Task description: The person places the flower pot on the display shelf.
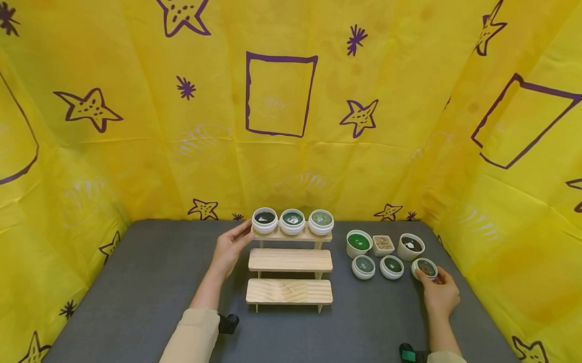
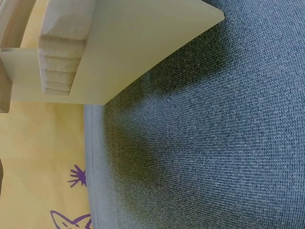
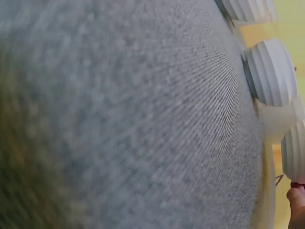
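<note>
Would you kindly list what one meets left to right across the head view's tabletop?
Left hand, three pale wooden shelves, round white green-filled cup, square white dish, round white dark-filled cup, right hand.

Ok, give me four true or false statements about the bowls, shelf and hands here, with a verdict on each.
1. Three white bowls stand on the top wooden shelf. True.
2. The right hand holds a ribbed white bowl. True.
3. The left hand is at that shelf's right end. False: the left hand is at its left end.
4. The square bowl holds something green. False: the square bowl holds beige bits.
</note>
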`<state>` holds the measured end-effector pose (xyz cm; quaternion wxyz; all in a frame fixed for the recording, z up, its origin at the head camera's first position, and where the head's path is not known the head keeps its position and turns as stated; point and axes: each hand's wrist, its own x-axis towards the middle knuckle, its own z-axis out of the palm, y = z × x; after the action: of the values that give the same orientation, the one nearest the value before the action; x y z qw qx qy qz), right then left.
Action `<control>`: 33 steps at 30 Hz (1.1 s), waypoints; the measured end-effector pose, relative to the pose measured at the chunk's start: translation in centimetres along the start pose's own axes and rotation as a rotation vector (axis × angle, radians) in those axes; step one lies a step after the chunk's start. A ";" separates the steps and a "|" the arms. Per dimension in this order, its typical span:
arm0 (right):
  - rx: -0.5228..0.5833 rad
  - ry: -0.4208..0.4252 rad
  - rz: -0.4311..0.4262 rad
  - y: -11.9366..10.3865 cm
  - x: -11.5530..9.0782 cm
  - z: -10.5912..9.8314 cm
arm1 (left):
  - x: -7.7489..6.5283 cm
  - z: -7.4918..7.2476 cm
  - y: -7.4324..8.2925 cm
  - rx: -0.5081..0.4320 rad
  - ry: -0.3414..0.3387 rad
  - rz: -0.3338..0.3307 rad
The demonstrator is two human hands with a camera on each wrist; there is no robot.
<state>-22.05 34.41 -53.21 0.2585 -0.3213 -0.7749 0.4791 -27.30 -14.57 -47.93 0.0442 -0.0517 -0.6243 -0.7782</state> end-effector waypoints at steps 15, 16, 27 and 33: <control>0.110 0.043 0.029 -2.1 -0.2 -0.2 | -0.1 0.1 0.0 -0.019 0.010 0.008; 0.116 0.041 0.031 -2.3 -0.2 -0.2 | 0.0 0.1 0.0 -0.016 0.008 0.010; 0.238 0.018 0.004 -5.1 -1.1 -0.3 | -0.1 0.1 0.1 -0.006 0.007 0.007; 0.231 -0.019 -0.063 -6.9 -1.8 -0.5 | -0.1 0.2 0.1 -0.009 0.014 0.003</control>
<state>-22.27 31.07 -46.95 0.3013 -0.2602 -0.7268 0.5597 -27.21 -14.44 -47.82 0.0493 -0.0474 -0.6202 -0.7814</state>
